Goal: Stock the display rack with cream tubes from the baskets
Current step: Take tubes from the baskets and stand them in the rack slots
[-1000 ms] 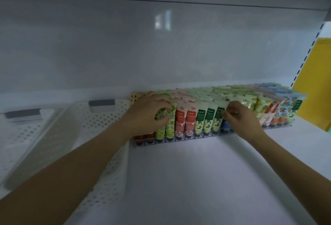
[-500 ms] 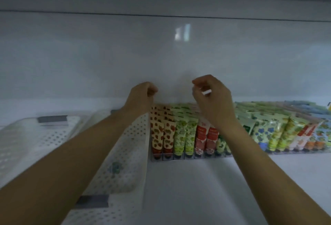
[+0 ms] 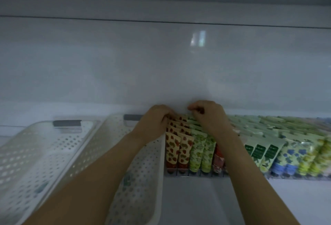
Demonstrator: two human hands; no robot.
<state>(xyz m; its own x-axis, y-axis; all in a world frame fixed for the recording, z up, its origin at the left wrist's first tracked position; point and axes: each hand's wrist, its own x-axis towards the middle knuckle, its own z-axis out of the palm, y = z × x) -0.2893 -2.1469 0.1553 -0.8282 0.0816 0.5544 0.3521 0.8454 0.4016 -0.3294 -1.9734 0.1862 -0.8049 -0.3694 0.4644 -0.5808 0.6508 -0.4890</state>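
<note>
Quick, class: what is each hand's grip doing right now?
Left hand: curled on the tops of rear red-spotted cream tubes.
Right hand: curled; cannot tell what, if anything, it holds.

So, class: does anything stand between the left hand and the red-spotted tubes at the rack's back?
Nothing visible. The left hand touches the tops of the back red-spotted tubes; the basket lies beside them, not between.

Place: you stand at a shop shelf [image 3: 197, 205].
Proof: rowed cream tubes [image 3: 200, 150] at 3 o'clock, baskets [image 3: 35, 146] at 9 o'clock.
</note>
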